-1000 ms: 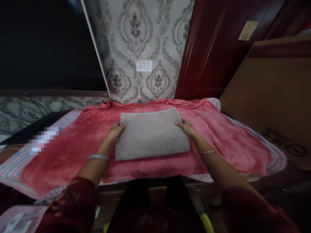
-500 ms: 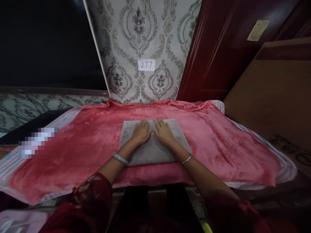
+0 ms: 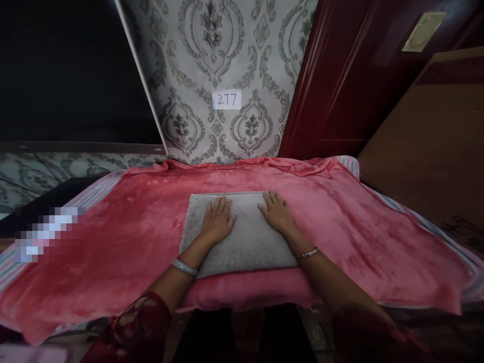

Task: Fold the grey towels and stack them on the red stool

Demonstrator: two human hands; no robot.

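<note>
The left hand (image 3: 218,223) and right hand (image 3: 279,215) press flat on a folded grey towel (image 3: 247,244), which lies at the near middle of a red blanket (image 3: 113,237). The fingers (image 3: 221,204) of both are outstretched and slightly spread, gripping nothing.

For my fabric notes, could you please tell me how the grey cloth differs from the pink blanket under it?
The grey cloth is a small, neat rectangle; the pink blanket is spread wide and wrinkled along its far edge. The grey cloth lies on top, with the left hand and right hand flat on it; the pink blanket lies beneath. Both look soft and plush.
</note>
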